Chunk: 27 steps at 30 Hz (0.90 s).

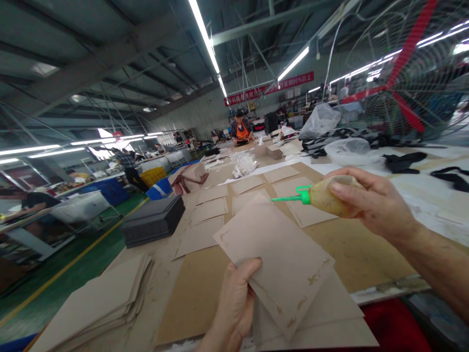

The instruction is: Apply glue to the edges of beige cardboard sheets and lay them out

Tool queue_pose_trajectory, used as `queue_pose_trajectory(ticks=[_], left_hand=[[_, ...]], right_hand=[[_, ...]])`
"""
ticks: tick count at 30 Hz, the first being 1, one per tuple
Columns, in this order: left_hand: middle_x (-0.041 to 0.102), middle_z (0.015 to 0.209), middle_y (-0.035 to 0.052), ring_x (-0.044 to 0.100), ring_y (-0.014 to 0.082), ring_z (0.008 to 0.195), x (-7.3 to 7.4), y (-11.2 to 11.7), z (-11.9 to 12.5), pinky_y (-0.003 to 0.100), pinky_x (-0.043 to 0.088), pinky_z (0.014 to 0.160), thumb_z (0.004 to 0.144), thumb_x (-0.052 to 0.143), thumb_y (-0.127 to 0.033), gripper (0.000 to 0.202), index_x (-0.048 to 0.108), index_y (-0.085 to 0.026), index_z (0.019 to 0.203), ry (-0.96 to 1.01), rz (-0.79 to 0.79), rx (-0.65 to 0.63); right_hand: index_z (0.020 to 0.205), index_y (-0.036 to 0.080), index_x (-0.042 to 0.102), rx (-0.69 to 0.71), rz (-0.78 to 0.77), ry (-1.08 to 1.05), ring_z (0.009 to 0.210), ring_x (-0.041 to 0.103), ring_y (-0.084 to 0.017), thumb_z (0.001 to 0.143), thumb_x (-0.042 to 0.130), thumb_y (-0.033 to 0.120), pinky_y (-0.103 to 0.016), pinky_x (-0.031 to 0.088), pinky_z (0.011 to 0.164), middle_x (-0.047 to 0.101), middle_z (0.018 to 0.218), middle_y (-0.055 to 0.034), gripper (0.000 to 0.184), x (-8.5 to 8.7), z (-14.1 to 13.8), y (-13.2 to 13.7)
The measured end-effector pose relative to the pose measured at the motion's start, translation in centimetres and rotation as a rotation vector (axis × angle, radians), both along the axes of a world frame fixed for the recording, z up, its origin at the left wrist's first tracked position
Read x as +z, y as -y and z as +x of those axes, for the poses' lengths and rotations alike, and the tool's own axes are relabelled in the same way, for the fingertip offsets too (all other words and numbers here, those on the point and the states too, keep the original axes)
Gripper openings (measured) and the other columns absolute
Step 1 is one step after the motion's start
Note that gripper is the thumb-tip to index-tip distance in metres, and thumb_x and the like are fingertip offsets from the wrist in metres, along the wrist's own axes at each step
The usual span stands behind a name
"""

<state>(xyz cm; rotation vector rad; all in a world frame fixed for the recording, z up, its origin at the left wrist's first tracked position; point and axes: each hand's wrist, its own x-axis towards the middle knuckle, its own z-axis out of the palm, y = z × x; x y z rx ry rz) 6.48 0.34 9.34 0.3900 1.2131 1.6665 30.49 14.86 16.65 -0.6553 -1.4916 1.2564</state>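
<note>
My left hand (234, 305) pinches the near edge of a beige cardboard sheet (274, 259) and holds it tilted above the table, thumb on top. Small glue marks dot the sheet's lower right border. My right hand (370, 200) is wrapped round a squeeze glue bottle (330, 195) filled with yellowish glue. Its green nozzle (289, 198) points left, over the sheet's far end. More sheets lie beneath the held one at the table's front edge.
A stack of cardboard sheets (102, 303) lies at front left, and a pile of dark grey boards (154, 220) stands beyond it. Several single sheets (208, 210) are spread along the table. A person in an orange apron (241, 128) works at the far end. A large fan (406, 83) stands on the right.
</note>
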Motion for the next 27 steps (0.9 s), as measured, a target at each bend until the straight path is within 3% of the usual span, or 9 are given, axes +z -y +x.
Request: queue_pose_trajectory(ticks=[3,6,10,18,24,27], left_hand=[[0.077,0.083,0.007,0.072,0.0236,0.077,0.0,0.2,0.4,0.03,0.054,0.069,0.057,0.085,-0.02,0.035,0.075,-0.014,0.09,0.003,0.034,-0.023],[0.077,0.085,0.0083,0.072,0.0241,0.078,0.0,0.5,0.6,0.031,0.054,0.071,0.06,0.085,-0.019,0.041,0.076,-0.013,0.1,0.001,0.054,-0.038],[0.078,0.09,0.0094,0.072,0.024,0.081,-0.2,0.7,0.6,0.031,0.054,0.074,0.064,0.083,-0.021,0.045,0.075,-0.013,0.107,-0.004,0.076,-0.059],[0.078,0.094,0.0095,0.073,0.0263,0.087,0.1,0.9,1.3,0.035,0.056,0.08,0.061,0.087,-0.025,0.049,0.076,-0.016,0.108,-0.042,0.094,-0.021],[0.078,0.103,0.0097,0.072,0.0274,0.097,0.3,1.0,1.2,0.036,0.055,0.086,0.062,0.086,-0.025,0.051,0.076,-0.018,0.111,-0.066,0.143,0.032],[0.078,0.1,0.0097,0.072,0.0277,0.096,0.1,1.0,1.3,0.036,0.055,0.086,0.062,0.087,-0.026,0.048,0.077,-0.018,0.108,-0.074,0.132,-0.017]], right_hand=[[0.101,0.022,0.07,-0.185,0.395,0.156,0.06,0.054,-0.017,0.085,0.076,0.049,-0.028,0.04,0.048,0.063,0.076,-0.0018,0.031,1.0,-0.9,1.0],[0.104,0.023,0.069,-0.278,0.708,0.273,0.072,0.061,-0.021,0.091,0.07,0.04,-0.034,0.046,0.06,0.068,0.089,-0.0037,0.021,1.6,-1.4,1.3],[0.103,0.023,0.066,-0.339,0.981,0.365,0.077,0.062,-0.023,0.095,0.065,0.031,-0.036,0.047,0.067,0.067,0.091,-0.0051,0.012,2.2,-1.8,1.3],[0.101,0.016,0.063,-0.378,1.206,0.462,0.071,0.059,-0.02,0.098,0.061,0.027,-0.033,0.044,0.063,0.063,0.085,-0.0064,0.011,3.4,-1.8,2.3],[0.091,0.018,0.061,-0.266,1.194,0.607,0.071,0.056,-0.018,0.099,0.056,0.024,-0.031,0.038,0.061,0.056,0.079,-0.002,0.011,4.3,-0.8,4.2],[0.09,0.017,0.061,-0.312,1.232,0.587,0.068,0.054,-0.017,0.099,0.056,0.022,-0.031,0.036,0.06,0.056,0.078,-0.0024,0.011,4.8,-1.2,4.5]])
